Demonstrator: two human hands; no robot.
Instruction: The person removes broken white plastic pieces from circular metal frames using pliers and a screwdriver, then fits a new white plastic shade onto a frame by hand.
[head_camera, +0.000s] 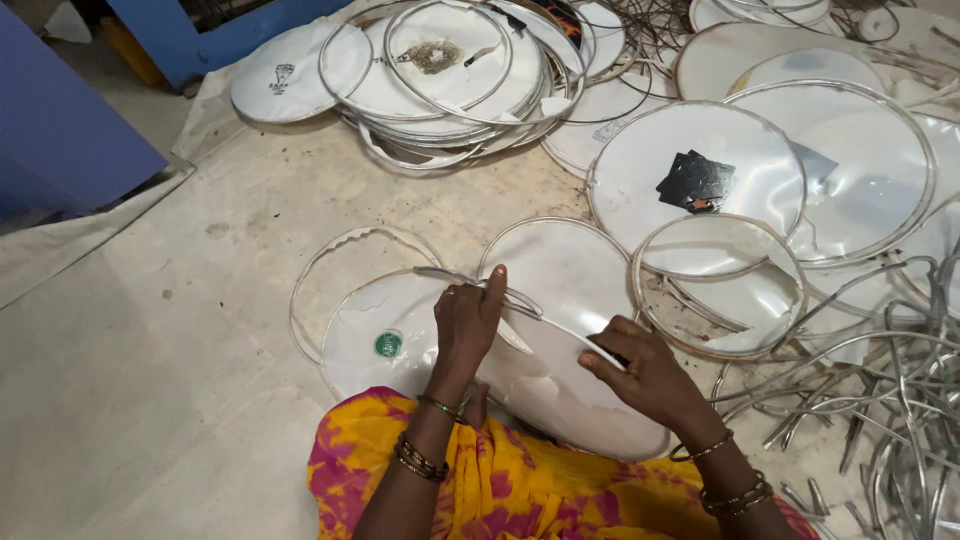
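Note:
A round white drum skin (400, 330) with a small green sticker lies on the floor cloth in front of me. My left hand (467, 322) presses down on it, forefinger stretched over a thin metal rim strip (520, 305) that has come away from the skin. My right hand (645, 375) pinches the other end of that strip between thumb and fingers, lifting it above the skin. Both wrists wear bangles. Yellow and pink cloth covers my lap below the hands.
More round skins with metal hoops (715, 280) lie to the right, one with a black patch (695, 180). A stack of skins (450, 70) sits at the back. Bent metal strips (890, 400) pile at the right. A blue board (60, 120) stands left.

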